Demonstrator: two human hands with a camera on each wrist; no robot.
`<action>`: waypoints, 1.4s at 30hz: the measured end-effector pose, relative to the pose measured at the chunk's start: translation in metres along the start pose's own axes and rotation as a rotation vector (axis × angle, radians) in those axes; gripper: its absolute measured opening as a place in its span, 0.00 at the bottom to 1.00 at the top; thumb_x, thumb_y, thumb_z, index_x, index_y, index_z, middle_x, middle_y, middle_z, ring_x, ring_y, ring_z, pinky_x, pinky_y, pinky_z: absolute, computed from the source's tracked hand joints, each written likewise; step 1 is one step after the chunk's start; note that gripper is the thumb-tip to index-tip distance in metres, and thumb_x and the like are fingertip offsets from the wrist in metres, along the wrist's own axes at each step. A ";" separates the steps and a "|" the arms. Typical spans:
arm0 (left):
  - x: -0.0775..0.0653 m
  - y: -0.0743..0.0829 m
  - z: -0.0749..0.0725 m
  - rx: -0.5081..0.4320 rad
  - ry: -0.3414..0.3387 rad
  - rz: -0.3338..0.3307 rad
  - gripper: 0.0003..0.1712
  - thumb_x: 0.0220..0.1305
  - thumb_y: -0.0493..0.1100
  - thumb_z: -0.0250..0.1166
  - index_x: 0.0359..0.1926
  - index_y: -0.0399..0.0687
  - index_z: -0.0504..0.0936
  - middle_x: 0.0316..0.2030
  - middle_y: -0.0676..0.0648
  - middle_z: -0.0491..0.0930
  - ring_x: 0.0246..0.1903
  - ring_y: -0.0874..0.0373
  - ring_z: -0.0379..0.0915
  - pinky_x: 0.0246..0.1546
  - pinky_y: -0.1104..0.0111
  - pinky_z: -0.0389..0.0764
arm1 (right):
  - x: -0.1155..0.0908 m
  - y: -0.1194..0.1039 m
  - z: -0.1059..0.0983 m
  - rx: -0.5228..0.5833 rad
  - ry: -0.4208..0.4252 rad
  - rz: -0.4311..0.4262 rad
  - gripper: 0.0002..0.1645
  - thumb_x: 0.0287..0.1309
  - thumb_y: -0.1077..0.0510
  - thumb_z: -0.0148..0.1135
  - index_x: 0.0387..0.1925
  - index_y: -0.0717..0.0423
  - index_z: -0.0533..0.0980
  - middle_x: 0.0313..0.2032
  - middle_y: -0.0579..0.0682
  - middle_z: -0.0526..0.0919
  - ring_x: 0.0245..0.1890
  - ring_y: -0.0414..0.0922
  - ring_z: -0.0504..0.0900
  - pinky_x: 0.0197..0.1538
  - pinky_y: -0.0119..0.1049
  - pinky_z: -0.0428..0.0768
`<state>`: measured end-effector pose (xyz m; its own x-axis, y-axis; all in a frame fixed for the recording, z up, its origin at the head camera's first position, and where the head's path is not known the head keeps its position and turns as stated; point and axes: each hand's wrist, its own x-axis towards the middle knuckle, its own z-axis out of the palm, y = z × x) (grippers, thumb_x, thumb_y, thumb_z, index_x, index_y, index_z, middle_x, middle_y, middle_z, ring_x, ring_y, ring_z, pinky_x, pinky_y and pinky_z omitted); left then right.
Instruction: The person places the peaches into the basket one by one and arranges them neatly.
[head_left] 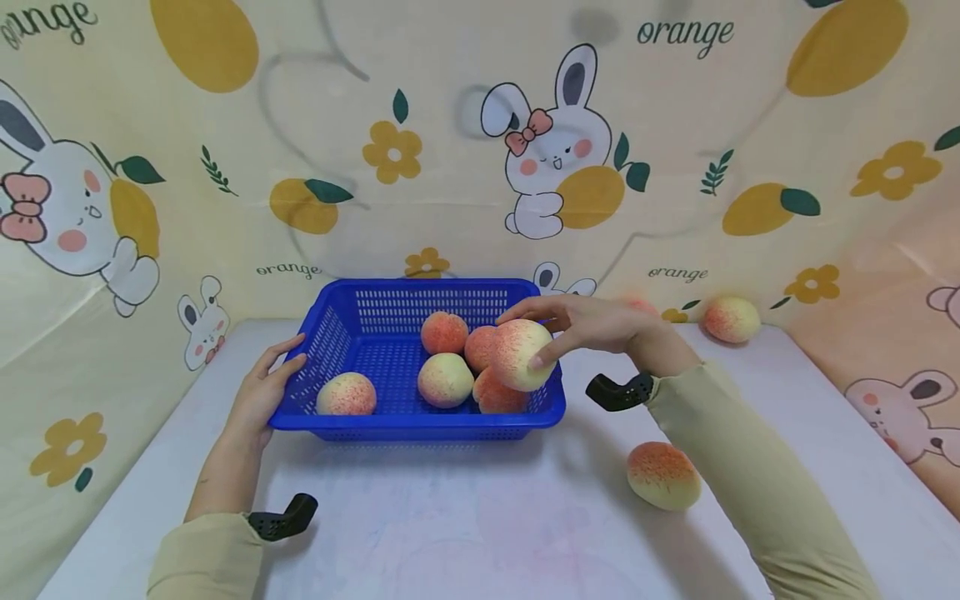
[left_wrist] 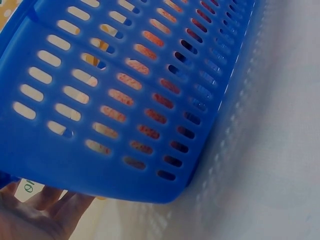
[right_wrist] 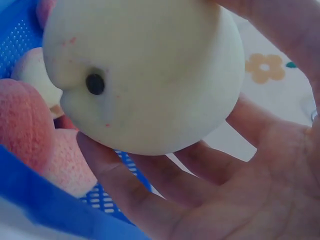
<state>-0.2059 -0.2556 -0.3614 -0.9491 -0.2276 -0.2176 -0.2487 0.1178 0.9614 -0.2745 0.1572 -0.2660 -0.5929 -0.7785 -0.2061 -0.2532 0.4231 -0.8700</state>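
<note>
Over blue basket (head_left: 420,422) | right hand (head_left: 594,323) | peach (head_left: 519,354) between thumb and fingers

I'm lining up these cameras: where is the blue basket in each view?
Head: blue basket, just left of centre, mostly below mid-height.
Left wrist: its slotted wall spans the left and upper middle.
Right wrist: it shows at upper left and lower left.
Shared landmark: reddish peaches inside, seen through slots from left wrist.
</note>
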 end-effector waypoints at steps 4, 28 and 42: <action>0.000 0.001 0.001 -0.002 0.001 0.002 0.29 0.71 0.57 0.49 0.72 0.68 0.59 0.74 0.41 0.49 0.68 0.41 0.54 0.67 0.49 0.60 | 0.008 -0.002 0.004 0.014 0.021 0.001 0.38 0.50 0.54 0.72 0.64 0.46 0.68 0.62 0.50 0.69 0.61 0.53 0.68 0.58 0.47 0.74; 0.003 -0.001 0.001 -0.017 0.004 0.027 0.29 0.72 0.55 0.50 0.72 0.64 0.59 0.75 0.43 0.47 0.71 0.41 0.50 0.69 0.48 0.54 | 0.063 -0.011 0.036 0.021 0.097 0.025 0.34 0.51 0.55 0.70 0.60 0.43 0.69 0.56 0.52 0.73 0.56 0.51 0.71 0.52 0.44 0.77; 0.003 -0.001 0.001 -0.033 0.003 0.011 0.29 0.72 0.55 0.50 0.72 0.66 0.60 0.75 0.43 0.48 0.70 0.41 0.51 0.68 0.47 0.56 | 0.094 -0.016 0.053 -0.019 0.091 0.036 0.33 0.48 0.53 0.73 0.57 0.41 0.71 0.56 0.47 0.75 0.55 0.48 0.72 0.53 0.43 0.76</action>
<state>-0.2086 -0.2559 -0.3633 -0.9512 -0.2295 -0.2065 -0.2317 0.0886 0.9688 -0.2857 0.0521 -0.2952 -0.6684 -0.7179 -0.1948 -0.2447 0.4596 -0.8538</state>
